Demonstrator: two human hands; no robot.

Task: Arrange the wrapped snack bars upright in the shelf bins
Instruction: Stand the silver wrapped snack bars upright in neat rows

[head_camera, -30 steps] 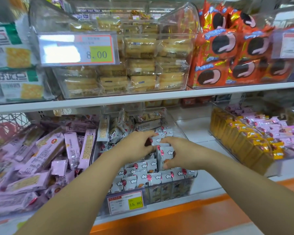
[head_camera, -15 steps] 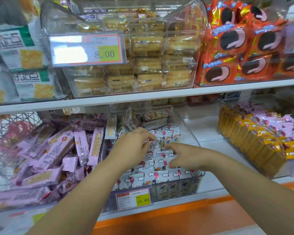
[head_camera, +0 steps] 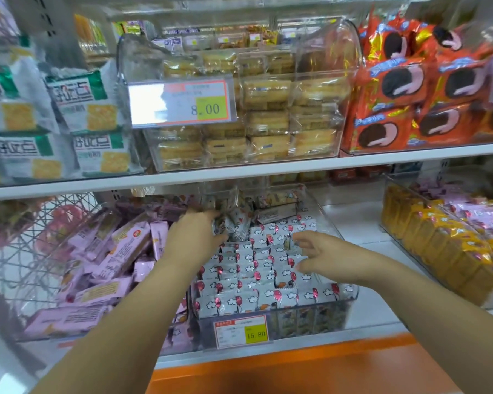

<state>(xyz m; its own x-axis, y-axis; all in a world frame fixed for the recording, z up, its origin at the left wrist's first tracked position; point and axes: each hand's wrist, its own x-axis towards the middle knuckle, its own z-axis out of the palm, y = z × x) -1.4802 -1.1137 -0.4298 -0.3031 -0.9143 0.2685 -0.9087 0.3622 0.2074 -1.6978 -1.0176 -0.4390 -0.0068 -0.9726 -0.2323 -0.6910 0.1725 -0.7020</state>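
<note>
Step in hand: taking loose bars from the back of the clear bin (head_camera: 349, 297) and standing them behind the rows already made.
Left hand (head_camera: 195, 236): at 10 o'clock of the bin, fingers curled round a handful of bars (head_camera: 235, 227). How many it grips I cannot tell.
Right hand (head_camera: 323, 258): at 3 o'clock of the bin, fingers spread and loosely bent, holding nothing, low over the upright rows (head_camera: 254, 275). Whether it touches them I cannot tell.
Task's thing: the upright rows fill the bin from 6 o'clock to about its middle. The loose bars (head_camera: 279, 210) lie flat and tilted at 12 o'clock, under the upper shelf (head_camera: 353, 163).
Doing it well, grip: I judge it best to lift only as many as stay aligned, seams all one way.
Doing it well, support: the free hand looks best placed flat against the last row, so that it does not topple backward.
Doing it well, placing: set the bars down on end, touching the last row, then press forward toward 6 o'clock.
Risk: slick wrappers may slide, and the pink bars (head_camera: 111, 251) lie just beside at 9 o'clock, so keep strays out.
</note>
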